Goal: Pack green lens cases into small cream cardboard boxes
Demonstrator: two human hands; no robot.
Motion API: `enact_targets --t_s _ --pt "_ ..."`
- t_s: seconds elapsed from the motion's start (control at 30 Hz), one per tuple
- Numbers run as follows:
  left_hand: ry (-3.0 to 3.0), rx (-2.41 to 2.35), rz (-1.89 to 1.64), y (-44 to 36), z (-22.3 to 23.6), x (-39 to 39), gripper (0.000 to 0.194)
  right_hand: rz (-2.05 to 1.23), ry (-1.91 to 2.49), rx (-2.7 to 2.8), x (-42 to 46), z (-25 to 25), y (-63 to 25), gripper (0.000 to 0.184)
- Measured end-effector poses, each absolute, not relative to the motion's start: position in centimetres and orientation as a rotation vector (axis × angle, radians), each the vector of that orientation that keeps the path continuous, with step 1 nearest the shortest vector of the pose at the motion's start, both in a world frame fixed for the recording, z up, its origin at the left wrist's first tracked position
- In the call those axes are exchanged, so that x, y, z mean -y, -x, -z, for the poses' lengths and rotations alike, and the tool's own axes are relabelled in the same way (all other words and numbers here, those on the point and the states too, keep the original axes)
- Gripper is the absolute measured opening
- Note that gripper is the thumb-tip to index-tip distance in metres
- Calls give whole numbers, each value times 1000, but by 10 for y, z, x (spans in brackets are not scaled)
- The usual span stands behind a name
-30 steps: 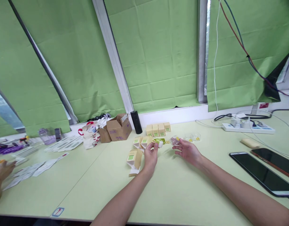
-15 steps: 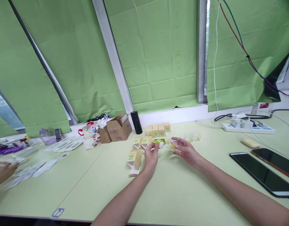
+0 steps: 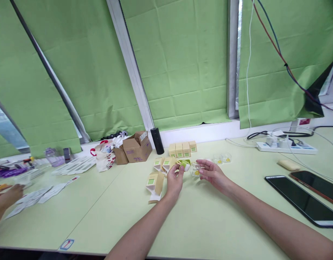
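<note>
My left hand (image 3: 175,179) pinches a small green and white item (image 3: 185,165), too small to name exactly. Facing it, my right hand (image 3: 212,172) has its fingers closed on a clear plastic cup-like container (image 3: 195,169) with a yellow spot in it. The two held things are very close together; whether they touch I cannot tell. Beside my left hand stand open cream boxes with green labels, the nearest box (image 3: 154,182) having its flap hanging down. More clear containers (image 3: 222,158) with yellow spots rest beyond my right hand.
Several cream boxes (image 3: 182,150) line up at the back. A black cylinder (image 3: 157,141) and a cardboard box (image 3: 137,146) stand by the wall. Phones (image 3: 302,198) and a power strip (image 3: 287,147) lie right. At far left, another person's hand (image 3: 9,198) is near papers (image 3: 33,198).
The clear container in my right hand has turned and shifted slightly left, toward the green and white item, which has tilted. The other person's hand at far left has moved.
</note>
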State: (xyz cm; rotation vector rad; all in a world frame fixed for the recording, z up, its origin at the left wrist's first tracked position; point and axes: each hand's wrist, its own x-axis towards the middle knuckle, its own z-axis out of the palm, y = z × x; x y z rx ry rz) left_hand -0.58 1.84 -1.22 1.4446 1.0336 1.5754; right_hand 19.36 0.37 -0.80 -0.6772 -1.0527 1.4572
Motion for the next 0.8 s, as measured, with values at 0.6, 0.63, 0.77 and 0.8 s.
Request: enact_targets --t_s 0.6,0.63,0.77,0.8 --pt "-1504 -1002 -1542 6 18 -20 57 -1577 648 1070 2 6 -188 51" --pt "-1505 -1002 -1538 5 19 -19 58 -1577 645 1075 2 6 -188 51" --pt "-1530 -1000 -1513 5 19 -17 58 -1576 640 1088 2 7 -188 52" --pt "-1540 -1000 -1506 5 18 -16 58 -1575 642 1090 2 7 -188 53"
